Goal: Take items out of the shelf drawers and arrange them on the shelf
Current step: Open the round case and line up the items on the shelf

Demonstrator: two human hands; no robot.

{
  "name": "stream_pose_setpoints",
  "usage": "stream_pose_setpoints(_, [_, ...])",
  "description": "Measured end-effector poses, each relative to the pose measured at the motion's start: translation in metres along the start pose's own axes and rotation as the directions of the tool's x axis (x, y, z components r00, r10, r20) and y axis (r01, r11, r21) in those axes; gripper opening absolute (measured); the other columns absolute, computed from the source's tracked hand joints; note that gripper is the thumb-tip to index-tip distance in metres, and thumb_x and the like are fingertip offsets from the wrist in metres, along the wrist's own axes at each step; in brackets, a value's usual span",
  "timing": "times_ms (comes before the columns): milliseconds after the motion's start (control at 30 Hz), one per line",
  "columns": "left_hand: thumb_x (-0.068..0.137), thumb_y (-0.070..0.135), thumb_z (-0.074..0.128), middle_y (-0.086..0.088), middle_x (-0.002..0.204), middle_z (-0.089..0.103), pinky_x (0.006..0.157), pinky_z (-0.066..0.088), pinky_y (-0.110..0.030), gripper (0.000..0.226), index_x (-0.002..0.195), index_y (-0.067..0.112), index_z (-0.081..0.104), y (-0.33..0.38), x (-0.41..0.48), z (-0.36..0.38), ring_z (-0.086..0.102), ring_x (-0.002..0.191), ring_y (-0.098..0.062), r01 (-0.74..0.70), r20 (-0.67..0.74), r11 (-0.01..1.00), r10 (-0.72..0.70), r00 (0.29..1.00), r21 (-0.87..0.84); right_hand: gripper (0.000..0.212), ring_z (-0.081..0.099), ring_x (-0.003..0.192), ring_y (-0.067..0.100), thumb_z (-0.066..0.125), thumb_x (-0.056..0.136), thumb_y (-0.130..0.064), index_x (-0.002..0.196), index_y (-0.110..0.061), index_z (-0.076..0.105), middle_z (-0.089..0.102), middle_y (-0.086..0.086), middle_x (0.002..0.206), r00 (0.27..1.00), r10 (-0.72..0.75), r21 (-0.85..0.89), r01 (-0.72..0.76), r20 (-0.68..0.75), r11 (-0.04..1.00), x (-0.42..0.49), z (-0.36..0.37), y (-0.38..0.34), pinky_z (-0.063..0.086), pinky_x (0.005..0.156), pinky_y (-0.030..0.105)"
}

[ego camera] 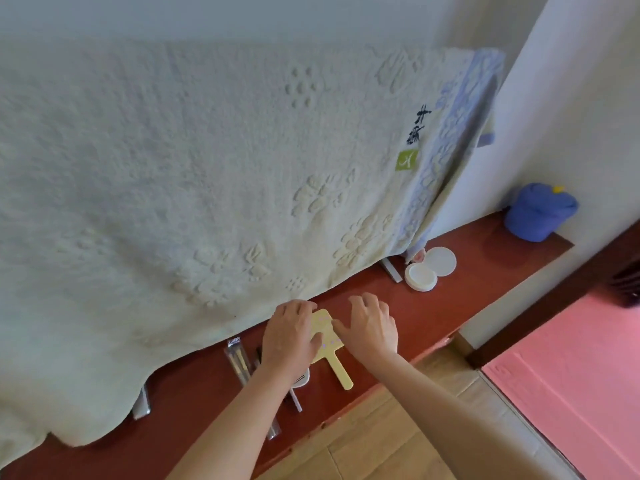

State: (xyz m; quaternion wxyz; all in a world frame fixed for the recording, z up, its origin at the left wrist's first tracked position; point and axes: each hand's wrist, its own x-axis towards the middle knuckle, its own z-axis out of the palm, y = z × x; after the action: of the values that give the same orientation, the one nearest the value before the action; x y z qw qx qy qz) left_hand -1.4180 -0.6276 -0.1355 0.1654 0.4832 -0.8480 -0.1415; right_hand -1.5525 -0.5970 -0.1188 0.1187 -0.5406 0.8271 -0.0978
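A pale yellow hand mirror (327, 337) with a long handle lies flat on the dark red shelf top (450, 306). My left hand (289, 336) rests palm down on the mirror's left side, fingers spread. My right hand (372, 325) hovers or rests at its right edge, fingers apart. Neither hand grips it. A clear packet of small tools (237, 358) and a slim stick-like item (294, 398) lie to the left of the mirror, partly under my left forearm. No drawer is in view.
A large cream towel (173, 185) hangs down behind the shelf top over a rack. Two white round lids (431, 268) sit further right. A blue cap (538, 211) lies at the far right corner. Wooden floor and a pink mat (571, 375) lie below.
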Motion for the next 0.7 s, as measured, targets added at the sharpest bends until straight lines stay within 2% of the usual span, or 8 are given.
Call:
stream_pose_setpoints(67, [0.090,0.030,0.055,0.003,0.130,0.050,0.096,0.037,-0.024,0.043,0.130,0.019,0.043,0.011,0.008,-0.005,0.045,0.118,-0.016,-0.073,0.011,0.997,0.072,0.997,0.011,0.051,0.039,0.125,0.026,0.052,0.087,-0.047,0.127,-0.016,0.049,0.041,0.004,0.137,0.999,0.026,-0.020,-0.027,-0.041,0.999,-0.001,-0.016,0.009,0.038,0.099,0.037])
stream_pose_setpoints(167, [0.089,0.024,0.054,0.004,0.129,0.054,0.092,0.041,-0.025,0.042,0.130,0.020,0.045,0.025,0.022,-0.009,0.049,0.116,-0.015,-0.152,-0.012,0.988,0.153,0.988,0.031,0.050,0.043,0.122,0.026,0.052,0.087,-0.046,0.126,-0.015,0.049,0.045,0.005,0.134,0.990,0.058,-0.042,-0.063,-0.125,0.997,0.000,-0.041,0.027,0.040,0.096,0.038])
stream_pose_setpoints(367, [0.089,0.024,0.050,0.002,0.127,0.054,0.094,0.039,-0.027,0.044,0.132,0.020,0.041,0.055,0.047,-0.001,0.048,0.116,-0.018,-0.188,-0.011,0.977,0.190,0.982,0.104,0.049,0.050,0.113,0.026,0.051,0.086,-0.045,0.124,-0.014,0.051,0.054,0.005,0.124,0.967,0.118,-0.081,-0.140,-0.226,0.987,0.017,-0.080,0.076,0.042,0.090,0.037])
stream_pose_setpoints(533, [0.089,0.024,0.049,0.002,0.128,0.053,0.096,0.042,-0.028,0.044,0.132,0.021,0.040,0.081,0.080,0.023,0.048,0.117,-0.018,-0.158,0.017,0.976,0.157,0.987,0.150,0.048,0.051,0.112,0.026,0.051,0.086,-0.045,0.123,-0.015,0.054,0.055,0.005,0.124,0.959,0.137,-0.102,-0.167,-0.249,0.981,0.058,-0.102,0.125,0.042,0.090,0.037])
stream_pose_setpoints(700, [0.088,0.028,0.050,0.001,0.127,0.054,0.096,0.041,-0.028,0.048,0.133,0.019,0.039,0.117,0.126,0.061,0.048,0.116,-0.018,-0.064,0.021,0.981,0.061,0.998,0.181,0.048,0.051,0.112,0.024,0.050,0.088,-0.046,0.126,-0.017,0.049,0.057,0.002,0.120,0.980,0.078,-0.144,-0.105,-0.182,0.984,0.116,-0.113,0.177,0.040,0.091,0.036])
